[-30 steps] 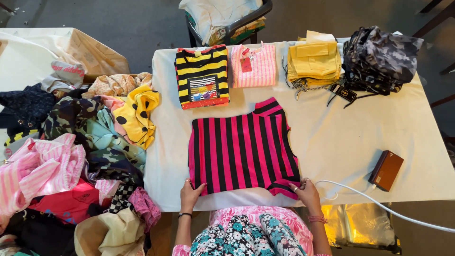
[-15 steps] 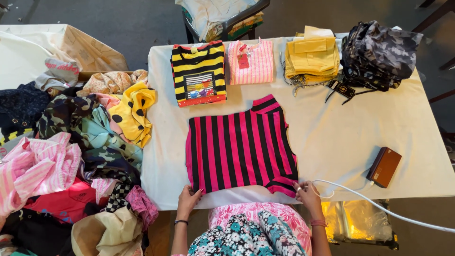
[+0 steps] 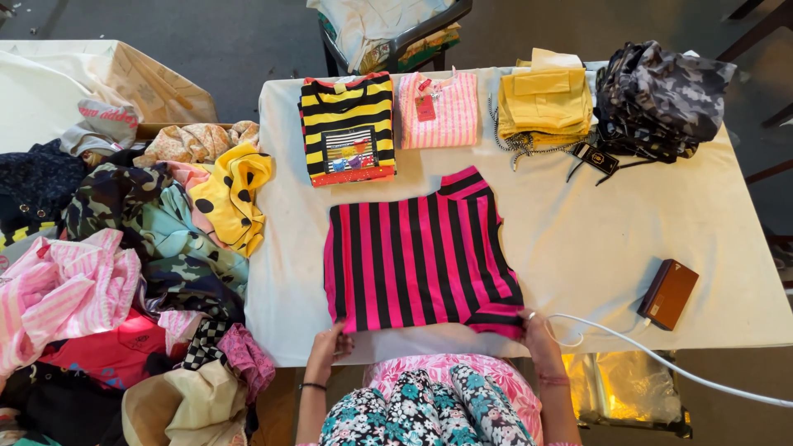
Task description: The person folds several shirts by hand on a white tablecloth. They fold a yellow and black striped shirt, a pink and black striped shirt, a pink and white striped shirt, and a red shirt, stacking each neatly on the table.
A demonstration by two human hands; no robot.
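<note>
Pink-and-black striped top (image 3: 421,260): lies flat in the near middle of the worktop (image 3: 595,239), stripes running near to far, neckline at its far right corner, near hem at the worktop's near edge. Step in hand, by judgement: smoothing and squaring the garment before a fold; the next move would call for a firm pinch on both near corners and an even lift, so the cloth doubles over without skewing. Left of the worktop: a loose heap of clothes (image 3: 124,281), among them camouflage, pink striped and a yellow piece with black dots (image 3: 231,194) hanging against the worktop's left edge. Left hand (image 3: 330,347): at the top's near left corner, fingers curled onto the hem, grasping it lightly as far as can be seen. Far row, left to right: folded yellow-and-black striped shirt (image 3: 347,128); folded pale pink striped garment (image 3: 438,107) with a tag; stack of folded yellow garments (image 3: 545,103); bundle of dark camouflage clothing (image 3: 661,99). Right hand (image 3: 535,334): at the top's near right corner, fingers closed on the hem there. Right of it: a white cable (image 3: 661,359) running off the near edge, and a small brown box (image 3: 669,293), well apart from the top. Far beyond the worktop: a chair (image 3: 388,33) loaded with cloth.
</note>
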